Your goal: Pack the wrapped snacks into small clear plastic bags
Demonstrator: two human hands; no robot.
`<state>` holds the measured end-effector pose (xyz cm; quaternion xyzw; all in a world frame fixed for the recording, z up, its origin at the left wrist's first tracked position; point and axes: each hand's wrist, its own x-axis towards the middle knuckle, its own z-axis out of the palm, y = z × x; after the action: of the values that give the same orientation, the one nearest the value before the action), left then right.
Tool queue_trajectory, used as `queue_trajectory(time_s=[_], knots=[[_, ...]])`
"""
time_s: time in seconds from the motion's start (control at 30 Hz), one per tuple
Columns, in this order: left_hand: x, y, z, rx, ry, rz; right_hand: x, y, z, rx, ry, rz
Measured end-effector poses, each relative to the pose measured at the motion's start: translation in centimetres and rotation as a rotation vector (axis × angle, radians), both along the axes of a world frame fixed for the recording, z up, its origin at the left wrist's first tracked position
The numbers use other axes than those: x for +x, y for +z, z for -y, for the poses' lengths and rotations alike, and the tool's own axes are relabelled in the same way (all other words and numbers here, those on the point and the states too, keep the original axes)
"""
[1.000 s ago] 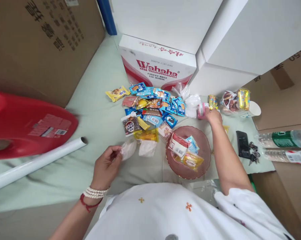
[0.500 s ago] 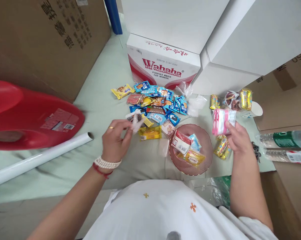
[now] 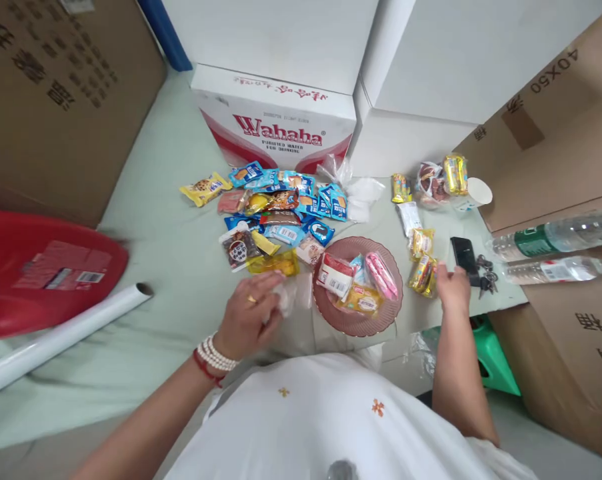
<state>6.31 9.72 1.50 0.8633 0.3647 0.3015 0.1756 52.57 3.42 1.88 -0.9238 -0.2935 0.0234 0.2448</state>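
Observation:
My left hand [image 3: 251,315] is closed on a crumpled clear wrapper [image 3: 285,300] just left of the pink ribbed plate [image 3: 355,328]. The plate holds several snack packets, among them a pink packet [image 3: 381,275] and a red-and-white one [image 3: 335,275]. My right hand [image 3: 451,288] lies on the green cloth right of the plate. Its thumb side touches a yellow snack packet [image 3: 423,273], and its fingers are foreshortened and hard to read. A heap of blue, yellow and brown snack packets [image 3: 281,213] lies beyond the plate.
A Wahaha box [image 3: 275,127] and white boxes stand at the back, cardboard boxes at both sides. A black phone [image 3: 463,253] with keys, a paper cup [image 3: 475,193] and two water bottles [image 3: 555,243] lie right. A red plastic stool [image 3: 41,273] and a white tube [image 3: 61,333] lie left.
My right hand brought the pink packet from the far right to the plate, let it go there, and moved down beside the yellow packet. My left hand drew back toward me with the wrapper.

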Motion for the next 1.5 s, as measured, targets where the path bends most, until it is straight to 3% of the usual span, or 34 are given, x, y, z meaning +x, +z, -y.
queue_trajectory(time_s=[0.1,0.17,0.27,0.4,0.53,0.67,0.73,0.8,0.87,0.93,1.0,1.1,1.2,1.3,1.37,1.43,1.5], knots=[[1.1,-1.1,1.2,-0.039,-0.205,-0.171,2.2,-3.2,-0.7,-0.061,-0.041,-0.152],[1.9,-2.2,1.4,-0.107,-0.234,-0.273,1.8,-4.4,-0.9,-0.028,-0.020,-0.168],[2.6,-3.8,1.1,-0.190,-0.216,-0.343,0.4,-4.8,-0.8,0.039,0.036,-0.173],[2.3,-4.6,1.2,-0.176,-0.222,-0.315,-1.0,-4.0,0.1,0.103,0.141,-0.181],[1.9,-3.6,1.5,-0.010,-0.094,-0.163,-1.6,-2.7,1.3,0.177,0.084,-0.138],[1.7,-1.8,1.1,0.133,0.055,0.031,-1.4,-0.1,1.0,0.587,0.030,-0.414],[1.9,-1.4,0.9,0.141,0.088,0.096,-1.9,1.5,0.0,0.690,0.083,-0.629],[2.1,-1.6,0.8,0.119,0.093,0.120,-3.5,2.7,-1.3,0.616,0.217,-0.749],[2.5,-2.1,0.9,0.089,0.077,0.119,-6.4,3.3,-2.5,0.424,0.428,-0.721],[2.8,-2.7,1.3,0.069,0.064,0.118,-10.1,3.3,-3.3,0.184,0.671,-0.543],[3.0,-3.1,1.6,0.069,0.070,0.122,-13.6,2.9,-3.6,-0.007,0.822,-0.234],[2.9,-3.2,1.7,0.093,0.107,0.125,-17.1,2.3,-3.6,-0.141,0.800,0.171],[2.6,-3.2,1.4,0.110,0.144,0.122,-18.4,1.9,-3.3,-0.104,0.756,0.308],[2.1,-3.1,1.2,0.108,0.165,0.112,-17.2,1.7,-3.1,-0.029,0.840,0.261],[1.6,-3.0,1.4,0.102,0.184,0.101,-14.4,1.6,-3.4,0.063,0.869,0.130],[0.9,-3.0,1.7,0.105,0.209,0.099,-10.0,1.4,-4.2,0.205,0.720,0.008],[0.2,-3.0,2.3,0.114,0.238,0.106,-5.1,0.8,-5.5,0.276,0.366,-0.007]])
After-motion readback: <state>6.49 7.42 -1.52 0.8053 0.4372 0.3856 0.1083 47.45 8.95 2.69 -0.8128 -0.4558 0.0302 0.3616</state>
